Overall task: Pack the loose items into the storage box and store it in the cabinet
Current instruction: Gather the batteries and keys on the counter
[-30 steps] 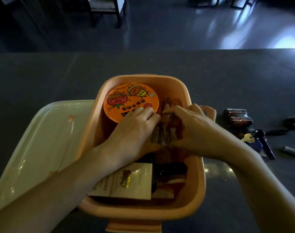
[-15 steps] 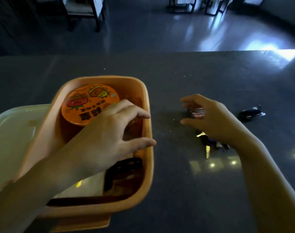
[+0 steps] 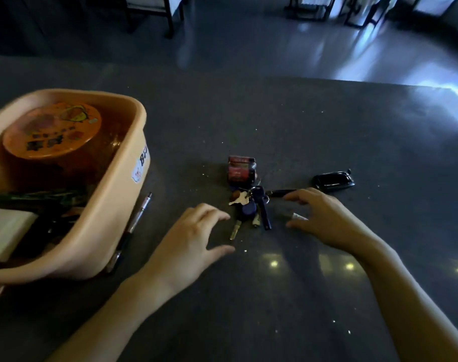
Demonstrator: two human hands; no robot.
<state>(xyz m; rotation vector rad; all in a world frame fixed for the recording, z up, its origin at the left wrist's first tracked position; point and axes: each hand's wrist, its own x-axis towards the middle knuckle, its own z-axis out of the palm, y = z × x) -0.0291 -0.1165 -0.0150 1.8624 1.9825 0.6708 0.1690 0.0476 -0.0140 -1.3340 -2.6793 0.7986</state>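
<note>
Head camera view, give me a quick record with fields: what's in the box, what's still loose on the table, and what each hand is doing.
box: orange storage box, left side, open
in box: round orange tub, pale carton
loose on table: key bunch, red batteries, black fob, pen beside the box
left hand: open, just left of the keys
right hand: open, just right of the keys
held: nothing

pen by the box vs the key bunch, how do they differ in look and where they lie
The pen is one long slim piece lying against the orange storage box; the key bunch is a splayed cluster lying between the left hand and right hand. Neither hand touches the pen; both flank the keys. Both lie loose on the dark table, unpacked.
</note>
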